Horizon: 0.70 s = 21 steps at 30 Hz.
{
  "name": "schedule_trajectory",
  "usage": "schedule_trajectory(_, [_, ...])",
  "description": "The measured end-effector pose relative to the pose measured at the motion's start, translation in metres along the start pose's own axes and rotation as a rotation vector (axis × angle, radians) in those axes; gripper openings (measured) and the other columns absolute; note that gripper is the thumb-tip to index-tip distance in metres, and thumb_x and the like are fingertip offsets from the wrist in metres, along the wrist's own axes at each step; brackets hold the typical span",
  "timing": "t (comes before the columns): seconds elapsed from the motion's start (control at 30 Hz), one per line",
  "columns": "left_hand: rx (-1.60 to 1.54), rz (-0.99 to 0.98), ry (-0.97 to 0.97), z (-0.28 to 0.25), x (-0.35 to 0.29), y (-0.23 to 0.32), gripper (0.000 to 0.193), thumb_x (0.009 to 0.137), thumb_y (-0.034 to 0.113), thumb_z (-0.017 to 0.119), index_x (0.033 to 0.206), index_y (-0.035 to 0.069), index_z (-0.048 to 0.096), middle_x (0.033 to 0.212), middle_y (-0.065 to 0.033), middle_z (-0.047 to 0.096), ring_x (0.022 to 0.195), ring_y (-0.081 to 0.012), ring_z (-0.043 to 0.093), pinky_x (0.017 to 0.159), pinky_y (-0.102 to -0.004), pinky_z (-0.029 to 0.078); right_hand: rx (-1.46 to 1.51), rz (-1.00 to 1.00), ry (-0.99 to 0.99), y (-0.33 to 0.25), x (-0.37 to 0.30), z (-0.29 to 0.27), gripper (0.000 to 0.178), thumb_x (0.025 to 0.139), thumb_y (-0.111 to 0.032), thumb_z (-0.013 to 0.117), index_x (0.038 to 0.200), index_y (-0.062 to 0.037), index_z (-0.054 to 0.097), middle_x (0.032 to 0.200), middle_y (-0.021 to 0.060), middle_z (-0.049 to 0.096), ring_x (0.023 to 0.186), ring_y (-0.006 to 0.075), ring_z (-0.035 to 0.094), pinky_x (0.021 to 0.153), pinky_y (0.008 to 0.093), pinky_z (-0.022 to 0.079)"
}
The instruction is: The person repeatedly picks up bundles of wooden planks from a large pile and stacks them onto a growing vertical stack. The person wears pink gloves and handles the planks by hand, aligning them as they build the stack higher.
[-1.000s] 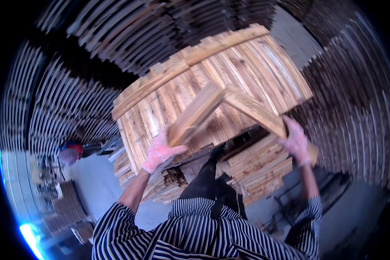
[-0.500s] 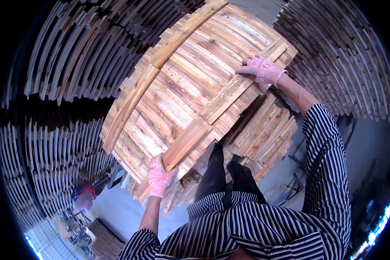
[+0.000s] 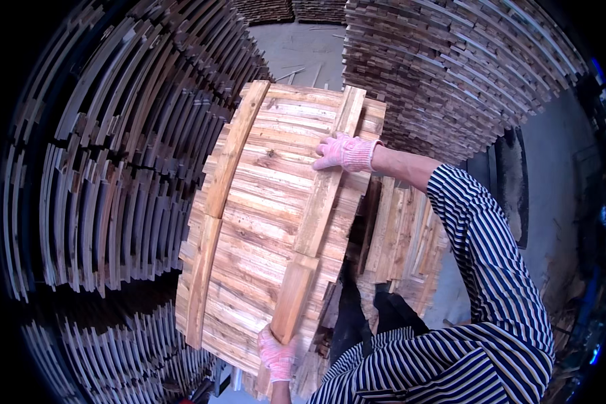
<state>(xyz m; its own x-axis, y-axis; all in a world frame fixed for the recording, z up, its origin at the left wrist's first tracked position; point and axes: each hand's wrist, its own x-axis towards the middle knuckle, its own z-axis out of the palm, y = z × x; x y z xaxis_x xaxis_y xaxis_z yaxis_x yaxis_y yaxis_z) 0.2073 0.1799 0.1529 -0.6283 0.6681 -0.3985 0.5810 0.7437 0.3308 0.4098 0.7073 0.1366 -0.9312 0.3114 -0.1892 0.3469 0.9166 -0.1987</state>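
Note:
In front of me is a broad layer of pale rough boards laid side by side. Two lines of wooden strips cross over it. Along the right line, my left hand, in a pink-and-white knit glove, wraps round the near end of a reddish-brown wooden strip. Farther up, my gloved right hand closes over a longer rough strip, its fingertips on the strip's left side. The two strips meet end to end. Another line of wooden strips runs along the left side, untouched.
Tall stacks of boards rise close on the left, and another large stack stands at far right. A lower pile of boards sits beside my legs. Grey floor shows beyond the layer, with loose slivers on it.
My view has turned, so the board layer now runs more nearly straight away from me and sits lower in view. Both hands keep their places on the same strips.

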Motion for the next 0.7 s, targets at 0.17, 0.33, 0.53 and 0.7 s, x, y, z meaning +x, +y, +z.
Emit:
schedule_trajectory(0.17, [0.074,0.070,0.005,0.002,0.004,0.015,0.088,0.061,0.035,0.092,0.133,0.001,0.055,0.118,-0.0189,0.064,0.113,-0.0370,0.062,0.101,-0.0487,0.049,-0.076,-0.028,0.063,0.013,-0.011,0.030,0.045,0.095,-0.013,0.056,0.136,-0.0329,0.057,0.144,0.0190,0.049,0.128,0.0461,0.053,0.106,0.0551,0.047])
schedule_trajectory(0.33, [-0.206,-0.146,0.071,-0.037,0.010,-0.006,0.103,0.059,0.041,0.097,0.137,-0.007,0.052,0.128,-0.0257,0.063,0.118,-0.0380,0.062,0.110,-0.0430,0.046,-0.091,0.061,0.441,0.003,-0.027,0.047,0.051,0.093,-0.007,0.057,0.140,-0.0256,0.054,0.147,0.0213,0.049,0.128,0.0413,0.055,0.107,0.0494,0.047])
schedule_trajectory(0.53, [0.042,-0.502,0.470,-0.095,0.061,-0.059,0.117,0.068,0.067,0.086,0.145,-0.011,0.045,0.126,-0.0276,0.067,0.100,-0.0369,0.070,0.086,-0.0428,0.058,0.391,0.736,0.577,-0.023,-0.163,0.105,0.071,0.085,-0.019,0.074,0.150,-0.0175,0.046,0.156,0.0223,0.041,0.139,0.0411,0.047,0.111,0.0439,0.046])
schedule_trajectory(0.7, [-0.041,-0.612,0.320,-0.059,0.102,-0.138,0.101,0.081,0.064,0.079,0.140,-0.013,0.049,0.126,-0.0309,0.065,0.093,-0.0359,0.070,0.079,-0.0453,0.056,0.719,1.340,0.172,-0.089,-0.279,0.209,0.074,0.088,-0.025,0.066,0.155,-0.0131,0.037,0.157,0.0247,0.038,0.140,0.0435,0.045,0.115,0.0469,0.040])
